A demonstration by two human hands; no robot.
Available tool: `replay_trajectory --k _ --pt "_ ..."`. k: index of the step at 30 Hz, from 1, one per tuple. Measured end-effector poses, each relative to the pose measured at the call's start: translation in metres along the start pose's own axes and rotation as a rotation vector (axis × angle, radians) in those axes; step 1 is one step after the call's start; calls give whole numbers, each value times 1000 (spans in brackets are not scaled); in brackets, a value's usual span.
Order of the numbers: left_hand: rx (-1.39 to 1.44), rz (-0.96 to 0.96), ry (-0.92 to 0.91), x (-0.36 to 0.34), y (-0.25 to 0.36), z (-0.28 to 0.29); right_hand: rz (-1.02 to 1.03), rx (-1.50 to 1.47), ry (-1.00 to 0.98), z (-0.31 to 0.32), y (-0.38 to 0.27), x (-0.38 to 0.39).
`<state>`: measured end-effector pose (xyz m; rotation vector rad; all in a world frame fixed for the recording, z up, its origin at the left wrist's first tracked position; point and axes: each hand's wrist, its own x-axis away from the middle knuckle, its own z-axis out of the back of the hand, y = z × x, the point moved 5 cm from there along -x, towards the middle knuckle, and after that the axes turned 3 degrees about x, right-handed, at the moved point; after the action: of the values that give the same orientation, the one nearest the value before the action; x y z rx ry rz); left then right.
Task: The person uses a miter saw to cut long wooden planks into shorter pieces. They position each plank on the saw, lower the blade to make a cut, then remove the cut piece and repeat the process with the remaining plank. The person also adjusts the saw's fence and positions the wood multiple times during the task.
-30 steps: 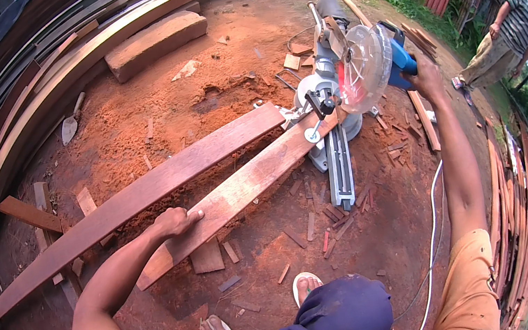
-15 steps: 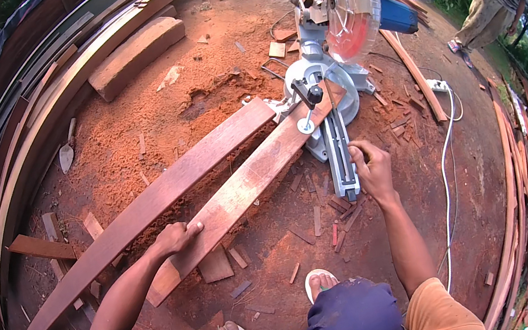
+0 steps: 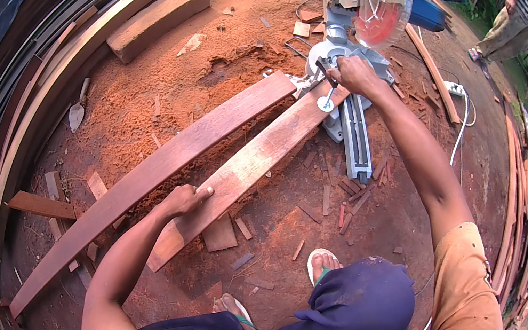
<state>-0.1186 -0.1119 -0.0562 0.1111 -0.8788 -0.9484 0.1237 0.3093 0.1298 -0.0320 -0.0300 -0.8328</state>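
My left hand (image 3: 187,199) grips the near end of a reddish wooden board (image 3: 255,154), fingers curled round its edge, thumb on top. The board's far end lies on the miter saw's grey base (image 3: 359,159) under a clamp with a round foot (image 3: 326,103). My right hand (image 3: 353,76) is closed on the black clamp handle above the board. The saw head with clear guard and blue motor (image 3: 422,10) is raised beyond it. A second, darker board (image 3: 145,172) runs alongside on the left.
Long lumber (image 3: 50,75) is stacked at left near a wooden block (image 3: 157,21) and trowel (image 3: 78,113). Offcuts and sawdust (image 3: 195,92) cover the ground. A white cable (image 3: 458,141), a socket strip (image 3: 454,89), more planks (image 3: 523,190) and a standing person (image 3: 506,34) are at right.
My right hand left the saw's handle, came down beside the rail, then moved up onto the clamp handle. The saw head rose. My left hand stays on the board.
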Motion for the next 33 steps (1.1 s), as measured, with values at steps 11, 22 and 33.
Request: replay_trajectory --k 11,22,33 --pt "88 38 30 4 6 -2 -15 5 -66 -9 10 -10" --pt "-215 -118 250 53 30 -18 361 151 -195 0 -1 -19" --pt "-180 -118 211 47 42 -11 367 336 -268 1 12 -22"
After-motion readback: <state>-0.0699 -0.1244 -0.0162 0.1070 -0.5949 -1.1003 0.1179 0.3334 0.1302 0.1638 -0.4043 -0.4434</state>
